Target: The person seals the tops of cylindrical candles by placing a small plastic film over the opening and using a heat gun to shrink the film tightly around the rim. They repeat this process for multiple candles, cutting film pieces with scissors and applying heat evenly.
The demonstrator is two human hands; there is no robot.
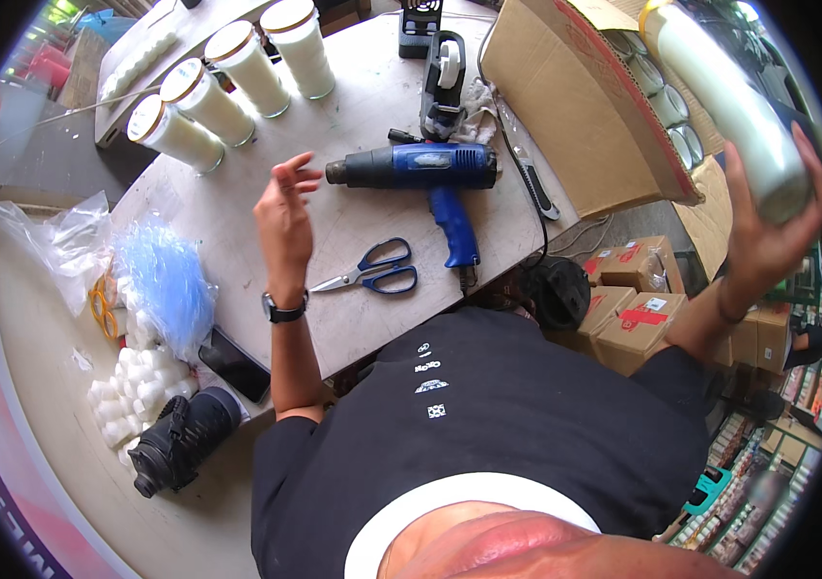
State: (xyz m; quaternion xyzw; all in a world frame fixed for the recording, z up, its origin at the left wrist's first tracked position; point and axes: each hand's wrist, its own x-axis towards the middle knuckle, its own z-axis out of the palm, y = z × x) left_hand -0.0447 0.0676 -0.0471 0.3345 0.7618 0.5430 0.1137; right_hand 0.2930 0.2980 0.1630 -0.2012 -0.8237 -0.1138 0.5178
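Note:
My right hand (pixel 773 224) grips the base of a tall glass jar candle (pixel 736 101) with white contents, held up at the right beside an open cardboard box. My left hand (pixel 288 210), wearing a watch, hovers over the table with fingers apart and nothing in it. Just right of it lies a blue heat gun (pixel 411 166), its nozzle towards the fingers. Scissors with blue handles (pixel 382 269) lie below the gun. Several similar jars (pixel 240 69) stand in a slanting row at the table's upper left.
The open cardboard box (pixel 577 108) contains several jars. A tape dispenser (pixel 443 87) and utility knife (pixel 537 184) lie near it. At left are blue plastic film (pixel 164 282), a phone (pixel 235 364) and a black bottle (pixel 183 441). Closed cartons (pixel 635 318) are stacked beyond the table edge.

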